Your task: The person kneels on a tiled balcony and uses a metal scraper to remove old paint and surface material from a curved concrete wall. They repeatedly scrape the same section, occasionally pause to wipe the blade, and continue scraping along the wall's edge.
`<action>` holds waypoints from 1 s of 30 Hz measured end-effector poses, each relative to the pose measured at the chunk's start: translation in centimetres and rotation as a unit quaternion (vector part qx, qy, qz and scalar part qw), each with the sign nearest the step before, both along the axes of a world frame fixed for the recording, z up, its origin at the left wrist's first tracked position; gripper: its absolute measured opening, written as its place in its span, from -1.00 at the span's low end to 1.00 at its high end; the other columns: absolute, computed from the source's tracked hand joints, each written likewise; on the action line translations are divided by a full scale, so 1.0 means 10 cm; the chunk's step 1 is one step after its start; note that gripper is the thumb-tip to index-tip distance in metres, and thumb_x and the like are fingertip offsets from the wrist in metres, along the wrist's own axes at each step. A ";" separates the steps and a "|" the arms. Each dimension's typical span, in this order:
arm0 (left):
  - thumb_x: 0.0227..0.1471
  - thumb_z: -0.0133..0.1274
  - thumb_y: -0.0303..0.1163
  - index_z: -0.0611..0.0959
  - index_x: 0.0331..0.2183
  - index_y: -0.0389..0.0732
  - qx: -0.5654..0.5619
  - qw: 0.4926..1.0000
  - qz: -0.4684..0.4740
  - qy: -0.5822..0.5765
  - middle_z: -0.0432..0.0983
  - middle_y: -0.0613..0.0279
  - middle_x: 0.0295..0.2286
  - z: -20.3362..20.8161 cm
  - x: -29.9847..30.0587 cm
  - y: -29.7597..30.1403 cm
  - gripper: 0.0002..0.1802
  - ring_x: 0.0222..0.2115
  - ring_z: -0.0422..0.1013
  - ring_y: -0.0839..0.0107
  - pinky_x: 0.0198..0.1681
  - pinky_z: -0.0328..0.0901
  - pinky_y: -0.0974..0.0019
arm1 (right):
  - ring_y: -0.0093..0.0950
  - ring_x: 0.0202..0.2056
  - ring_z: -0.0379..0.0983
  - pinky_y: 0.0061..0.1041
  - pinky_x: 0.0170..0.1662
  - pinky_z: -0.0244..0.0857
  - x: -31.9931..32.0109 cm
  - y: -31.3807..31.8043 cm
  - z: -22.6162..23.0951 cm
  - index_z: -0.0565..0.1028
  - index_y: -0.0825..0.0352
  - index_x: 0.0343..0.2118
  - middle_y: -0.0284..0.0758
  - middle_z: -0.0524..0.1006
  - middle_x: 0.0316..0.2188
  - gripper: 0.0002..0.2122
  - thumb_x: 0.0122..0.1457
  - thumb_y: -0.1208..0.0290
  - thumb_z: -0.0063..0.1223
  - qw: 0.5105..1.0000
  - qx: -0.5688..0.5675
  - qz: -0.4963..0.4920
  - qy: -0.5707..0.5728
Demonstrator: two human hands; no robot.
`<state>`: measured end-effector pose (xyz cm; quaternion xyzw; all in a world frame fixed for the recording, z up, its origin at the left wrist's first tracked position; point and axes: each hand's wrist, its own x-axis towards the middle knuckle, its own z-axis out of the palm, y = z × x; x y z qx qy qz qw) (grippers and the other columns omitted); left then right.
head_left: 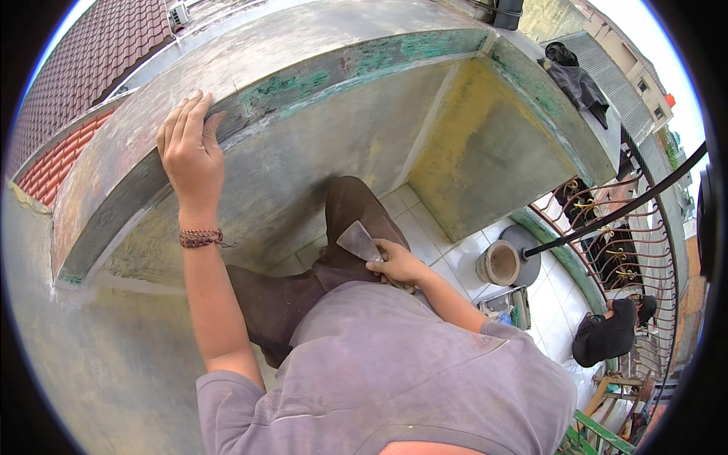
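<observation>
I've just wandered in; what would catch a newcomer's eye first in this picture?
Probably the flat scraper in the middle, gripped by the right fingers above the person's dark trousers. Next, the left fingers rest at the upper left on a weathered ledge, whose front edge carries patches of green paint. To the right, a round pot stands out against white tiles.

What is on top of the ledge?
The left hand rests on the edge of the ledge; a black cloth lies at right, and a dark object shows at the far edge. Anything beneath the cloth or hand is covered.
</observation>
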<state>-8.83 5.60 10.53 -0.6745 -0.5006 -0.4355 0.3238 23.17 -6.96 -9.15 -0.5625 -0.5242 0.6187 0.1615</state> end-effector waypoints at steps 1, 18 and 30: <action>-0.01 0.23 -0.40 0.67 -0.13 -0.08 -0.002 1.000 -0.010 -0.007 0.60 0.31 -0.12 -0.01 -0.01 0.00 -0.67 0.00 0.42 0.32 0.12 0.23 0.22 | -0.52 -0.53 0.45 -0.50 -0.44 0.40 0.03 -0.04 -0.12 0.17 0.41 0.25 -0.28 0.51 -0.41 -0.40 0.16 0.46 0.11 1.000 0.020 -0.009 0.006; 0.10 0.16 -0.35 0.53 -0.09 -0.31 -0.091 0.948 -0.083 -0.295 0.42 -0.11 0.03 -1.20 0.43 -0.73 -0.64 0.10 0.31 0.04 0.16 0.18 0.07 | -0.64 -0.59 0.31 -0.59 -0.59 0.27 -0.41 0.17 0.11 0.34 0.29 0.06 -0.42 0.38 -0.45 -0.65 0.35 0.17 -0.10 0.958 -0.164 -0.090 0.219; 0.34 -0.32 -0.04 0.33 0.00 -0.36 -0.361 0.649 -0.420 -0.521 0.51 -0.12 -0.12 -0.94 0.89 -0.31 -0.47 -0.07 0.47 0.16 -0.06 0.38 0.20 | -0.66 -0.69 0.28 -0.65 -0.68 0.15 -1.03 0.88 0.84 0.29 0.36 0.01 -0.39 0.37 -0.59 -0.64 0.40 0.13 -0.28 0.902 0.139 0.017 0.408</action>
